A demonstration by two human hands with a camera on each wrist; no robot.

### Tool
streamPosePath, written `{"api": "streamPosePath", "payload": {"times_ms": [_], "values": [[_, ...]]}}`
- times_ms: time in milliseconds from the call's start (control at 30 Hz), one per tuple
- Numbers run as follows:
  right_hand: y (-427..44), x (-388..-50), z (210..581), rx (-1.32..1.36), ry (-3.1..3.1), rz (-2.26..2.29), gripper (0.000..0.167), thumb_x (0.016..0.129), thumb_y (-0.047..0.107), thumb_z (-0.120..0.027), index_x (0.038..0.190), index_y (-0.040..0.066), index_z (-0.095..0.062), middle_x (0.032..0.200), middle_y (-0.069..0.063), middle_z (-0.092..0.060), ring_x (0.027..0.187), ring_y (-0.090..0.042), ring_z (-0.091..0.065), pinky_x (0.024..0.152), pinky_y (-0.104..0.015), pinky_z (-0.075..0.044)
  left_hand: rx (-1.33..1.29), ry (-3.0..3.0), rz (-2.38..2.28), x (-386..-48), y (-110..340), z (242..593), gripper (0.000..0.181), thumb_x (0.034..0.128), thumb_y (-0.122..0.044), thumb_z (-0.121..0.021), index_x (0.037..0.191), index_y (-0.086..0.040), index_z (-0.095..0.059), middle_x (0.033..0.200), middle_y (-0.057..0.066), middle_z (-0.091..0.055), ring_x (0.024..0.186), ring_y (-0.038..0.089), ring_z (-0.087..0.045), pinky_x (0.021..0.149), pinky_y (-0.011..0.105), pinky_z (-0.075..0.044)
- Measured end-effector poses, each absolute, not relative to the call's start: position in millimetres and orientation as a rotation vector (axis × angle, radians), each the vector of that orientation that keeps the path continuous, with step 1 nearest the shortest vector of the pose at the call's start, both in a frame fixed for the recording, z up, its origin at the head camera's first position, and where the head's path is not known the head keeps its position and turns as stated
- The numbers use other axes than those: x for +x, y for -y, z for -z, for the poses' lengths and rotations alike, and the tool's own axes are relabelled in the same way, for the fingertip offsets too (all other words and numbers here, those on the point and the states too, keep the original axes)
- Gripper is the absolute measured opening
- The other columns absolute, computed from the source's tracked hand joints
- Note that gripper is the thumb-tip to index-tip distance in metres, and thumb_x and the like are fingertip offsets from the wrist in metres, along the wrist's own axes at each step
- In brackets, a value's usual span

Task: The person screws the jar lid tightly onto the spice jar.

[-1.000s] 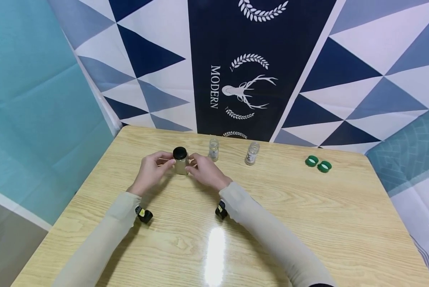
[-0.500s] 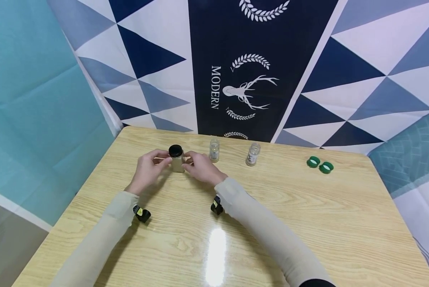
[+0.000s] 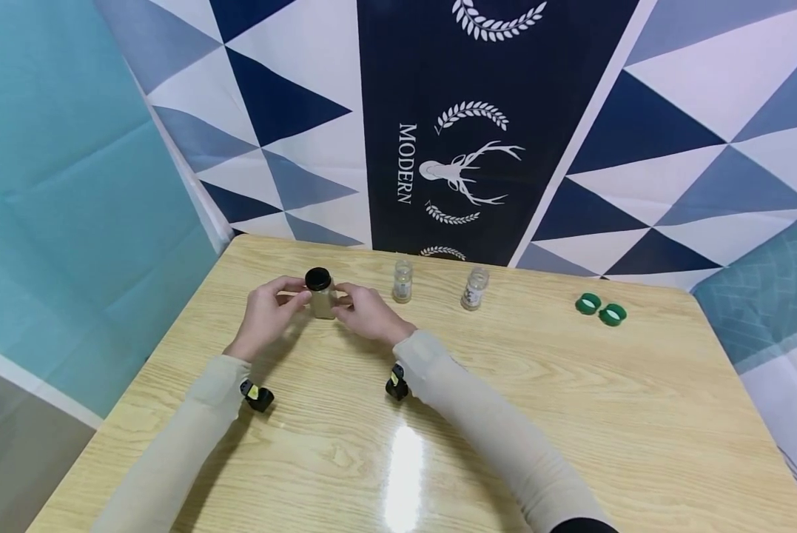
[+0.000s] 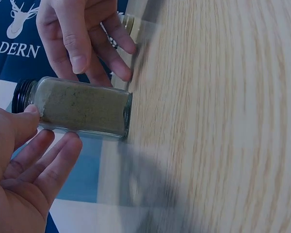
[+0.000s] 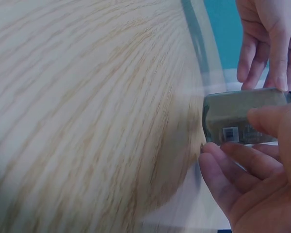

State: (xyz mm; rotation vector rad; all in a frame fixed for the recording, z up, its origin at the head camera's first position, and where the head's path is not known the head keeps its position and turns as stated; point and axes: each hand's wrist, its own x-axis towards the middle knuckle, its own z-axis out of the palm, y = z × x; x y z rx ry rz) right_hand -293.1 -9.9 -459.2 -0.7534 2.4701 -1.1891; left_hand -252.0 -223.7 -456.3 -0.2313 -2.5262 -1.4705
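A square glass spice jar (image 3: 322, 302) with a black lid (image 3: 317, 278) and brownish-green powder inside stands upright at the table's far left. My left hand (image 3: 268, 311) holds it near the lid, thumb on one face and fingers along the side, as the left wrist view shows. From the other side my right hand (image 3: 370, 314) holds it lower down, its thumb (image 5: 264, 121) across the glass. A small barcode label (image 5: 230, 134) shows on the jar in the right wrist view. Whether the base touches the table or hovers just above, I cannot tell.
Two small clear glass bottles (image 3: 402, 283) (image 3: 474, 289) with printed labels stand uncapped near the table's back edge, right of my hands. Two green caps (image 3: 587, 303) (image 3: 613, 314) lie further right on the wooden table (image 3: 538, 385). Patterned cloth (image 3: 305, 170) hangs behind the back edge.
Both hands have shifted a little to the left together with the spice jar. The two glass bottles and the green caps keep their places on the table.
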Motion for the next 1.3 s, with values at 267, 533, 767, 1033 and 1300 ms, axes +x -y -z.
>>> {"api": "streamPosePath", "payload": {"times_ms": [267,533,767,1033,1300], "values": [[15,-294,461,-0.776,-2.446,1.17,0.059,0.105,0.017,-0.06,0.158,0.004,-0.037,0.147,-0.018,-0.058,0.131,-0.025,-0.062,0.103,-0.032,-0.056,-0.227,2.5,1.491,-251,230,459,0.025,0.0986,-0.009,-0.07,0.121,0.002,-0.07,0.112,0.023,-0.073,0.09,0.038,-0.076,0.073,0.027,-0.064],[15,-294,460,-0.788,-2.441,1.157,0.059,0.106,0.018,-0.059,0.158,0.005,-0.036,0.146,-0.017,-0.059,0.132,-0.024,-0.061,0.104,-0.031,-0.055,-0.225,2.509,1.478,-249,232,459,0.026,0.1003,-0.012,-0.068,0.123,0.001,-0.069,0.115,0.024,-0.072,0.093,0.04,-0.075,0.074,0.025,-0.063],[14,-294,460,-0.794,-2.445,1.153,0.057,0.105,0.017,-0.06,0.156,0.003,-0.039,0.145,-0.018,-0.06,0.132,-0.025,-0.061,0.107,-0.034,-0.053,-0.209,2.531,1.449,-248,232,458,0.027,0.101,-0.012,-0.067,0.125,0.001,-0.068,0.116,0.024,-0.072,0.095,0.04,-0.075,0.076,0.03,-0.064],[12,-291,462,-0.808,-2.465,1.131,0.049,0.105,0.016,-0.06,0.151,0.003,-0.047,0.143,-0.019,-0.062,0.132,-0.027,-0.061,0.111,-0.037,-0.05,-0.179,2.573,1.34,-238,236,459,0.035,0.1036,-0.017,-0.064,0.135,-0.001,-0.063,0.123,0.023,-0.071,0.103,0.04,-0.073,0.088,0.046,-0.062],[-5,-282,459,-0.884,-2.463,1.096,0.049,0.104,0.014,-0.059,0.149,-0.002,-0.048,0.141,-0.02,-0.063,0.128,-0.03,-0.063,0.107,-0.039,-0.054,-0.164,2.613,1.274,-212,251,461,0.041,0.1033,-0.027,-0.065,0.136,-0.002,-0.063,0.122,0.019,-0.071,0.106,0.035,-0.072,0.086,0.041,-0.062]]}}
